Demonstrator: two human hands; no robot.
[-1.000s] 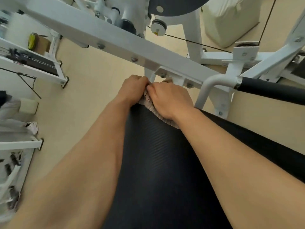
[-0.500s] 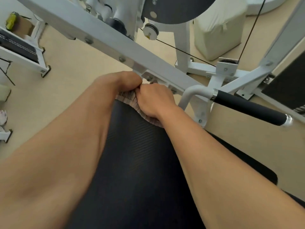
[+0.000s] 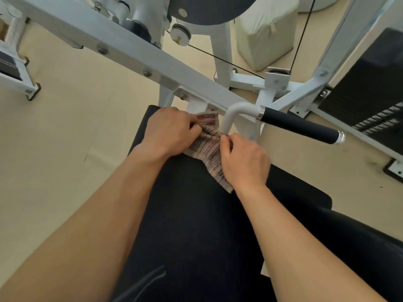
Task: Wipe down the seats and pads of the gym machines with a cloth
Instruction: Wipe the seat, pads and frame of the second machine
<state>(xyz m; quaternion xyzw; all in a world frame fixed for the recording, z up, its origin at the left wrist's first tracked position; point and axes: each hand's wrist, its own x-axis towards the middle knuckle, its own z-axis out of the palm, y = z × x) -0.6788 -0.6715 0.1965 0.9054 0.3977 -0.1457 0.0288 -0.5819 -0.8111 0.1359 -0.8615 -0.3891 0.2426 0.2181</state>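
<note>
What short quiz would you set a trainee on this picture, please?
1. True or false: the left hand and the right hand both grip the cloth.
2. The cloth lies on: A the floor; B the far end of the pad; C the weight stack.
3. Fill in: the handle juts out on the person's ____ side.
Key: 1 true; 2 B; 3 right.

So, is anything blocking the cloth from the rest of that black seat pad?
Nothing visible. Both the left hand and right hand grip the striped cloth on the pad; the white handle post stands just beyond.
</note>
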